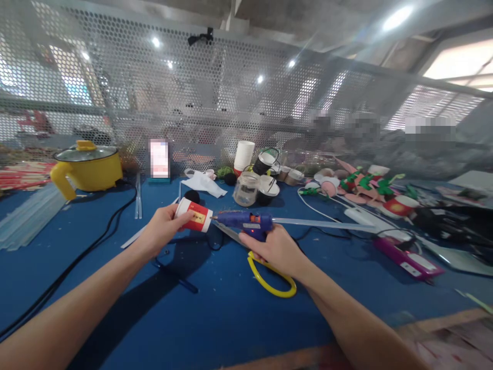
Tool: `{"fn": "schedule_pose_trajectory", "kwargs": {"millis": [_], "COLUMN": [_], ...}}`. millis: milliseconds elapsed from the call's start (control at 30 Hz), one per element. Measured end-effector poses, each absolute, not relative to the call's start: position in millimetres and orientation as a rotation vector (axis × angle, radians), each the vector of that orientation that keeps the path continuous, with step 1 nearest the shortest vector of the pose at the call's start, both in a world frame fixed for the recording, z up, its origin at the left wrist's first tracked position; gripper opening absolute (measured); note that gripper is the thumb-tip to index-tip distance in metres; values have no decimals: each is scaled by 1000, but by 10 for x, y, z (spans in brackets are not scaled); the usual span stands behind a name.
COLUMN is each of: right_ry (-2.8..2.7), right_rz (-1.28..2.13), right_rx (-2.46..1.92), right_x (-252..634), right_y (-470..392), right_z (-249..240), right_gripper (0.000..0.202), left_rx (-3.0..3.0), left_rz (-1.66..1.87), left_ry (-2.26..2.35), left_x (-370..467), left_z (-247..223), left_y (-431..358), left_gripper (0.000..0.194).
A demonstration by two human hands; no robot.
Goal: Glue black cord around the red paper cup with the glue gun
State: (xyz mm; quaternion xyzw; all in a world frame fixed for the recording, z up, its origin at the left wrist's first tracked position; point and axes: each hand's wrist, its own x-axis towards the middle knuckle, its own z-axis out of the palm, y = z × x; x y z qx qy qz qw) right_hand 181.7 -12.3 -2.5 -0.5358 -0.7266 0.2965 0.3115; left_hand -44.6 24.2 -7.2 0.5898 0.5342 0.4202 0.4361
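Note:
My left hand [166, 224] is closed around a red and white paper cup [199, 218], tipped on its side with its base facing right. A black round thing [192, 196] shows just behind the cup's rim. My right hand [280, 250] grips a blue glue gun [242, 220], whose nozzle is at the cup's base; I cannot tell whether it touches. A long clear glue stick [323, 222] runs out of the gun's back. Scissors with yellow handles [274, 285] show under my right hand, partly hidden by it.
A yellow electric pot [94, 170] and bundled glue sticks [33, 216] stand left. Behind are a phone [159, 159], stacked cups [244, 155] and a glass jar [246, 189]. On the right lie a purple power strip [408, 259], cables and craft flowers [365, 184]. Perforated metal mesh [215, 87] rises behind.

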Motion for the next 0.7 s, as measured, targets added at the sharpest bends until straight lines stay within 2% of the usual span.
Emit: {"fn": "schedule_pose_trajectory", "kwargs": {"millis": [700], "right_ry": [-1921], "right_rz": [693], "right_rx": [-1335], "right_x": [1832], "right_y": [-87], "right_z": [-47], "right_gripper": [22], "left_rx": [1552], "left_rz": [1161], "left_ry": [1259], "left_x": [-417], "left_z": [-15], "left_y": [199], "left_gripper": [31]}}
